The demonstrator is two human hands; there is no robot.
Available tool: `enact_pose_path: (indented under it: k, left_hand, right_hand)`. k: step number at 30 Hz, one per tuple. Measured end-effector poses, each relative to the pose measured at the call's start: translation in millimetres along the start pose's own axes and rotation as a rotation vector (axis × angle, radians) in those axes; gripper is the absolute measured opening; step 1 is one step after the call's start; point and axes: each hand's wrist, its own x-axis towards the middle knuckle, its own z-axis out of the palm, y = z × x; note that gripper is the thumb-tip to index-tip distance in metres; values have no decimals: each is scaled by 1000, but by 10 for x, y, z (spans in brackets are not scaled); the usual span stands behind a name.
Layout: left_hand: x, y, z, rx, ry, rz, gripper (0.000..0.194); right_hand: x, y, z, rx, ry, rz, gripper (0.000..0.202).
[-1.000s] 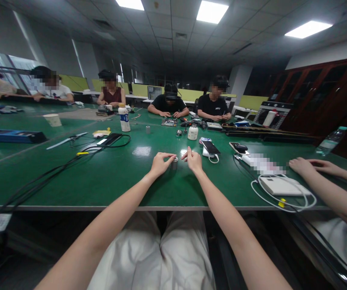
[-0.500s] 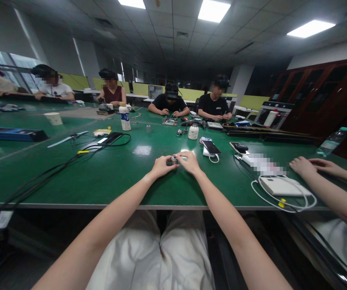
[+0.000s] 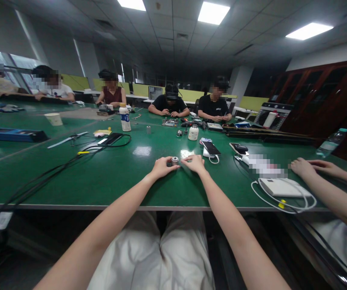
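Note:
A small silver metal cylinder (image 3: 175, 160) with a round, holed-looking top stands upright near the front of the green table. The thumb and fingers of my left hand (image 3: 162, 167) are wrapped around its sides. Just to the right is my right hand (image 3: 195, 163), apart from the cylinder, its fingers loosely bent with a small gap to the thumb. Nothing shows between those fingers. The cylinder's lower part is partly covered by my left thumb.
Farther back are another metal cylinder (image 3: 148, 129), a white jar (image 3: 193, 132) and a bottle (image 3: 125, 118). A phone (image 3: 211, 147) lies right of my hands; black cables (image 3: 67, 161) run at left. Another person's hands (image 3: 303, 166) rest at right. Several people sit across the table.
My right hand has moved off the cylinder's top, a little to the right, uncovering the top. My left hand keeps its hold on the cylinder in nearly the same place.

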Motion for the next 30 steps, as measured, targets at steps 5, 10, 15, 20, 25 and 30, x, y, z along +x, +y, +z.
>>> enact_pose_path:
  k: [5, 10, 15, 20, 25, 30]
  left_hand:
    - [1, 3, -2, 25, 1, -4, 42]
    - [-10, 17, -3, 59, 21, -18, 44]
    - [-15, 15, 3, 70, 37, -34, 47]
    - [-16, 23, -2, 67, 32, -29, 46]
    - [-8, 23, -12, 60, 21, -21, 44]
    - [6, 1, -12, 67, 12, -22, 45]
  right_hand:
    - [1, 59, 28, -77, -82, 69, 11]
    - [32, 92, -12, -99, -98, 106, 13]
    - [24, 129, -5, -80, -76, 102, 14]
    - [17, 66, -38, -32, 7, 42, 12]
    - [30, -108, -64, 67, 114, -166, 19]
    - [-36, -207, 16, 109, 123, -299, 13]
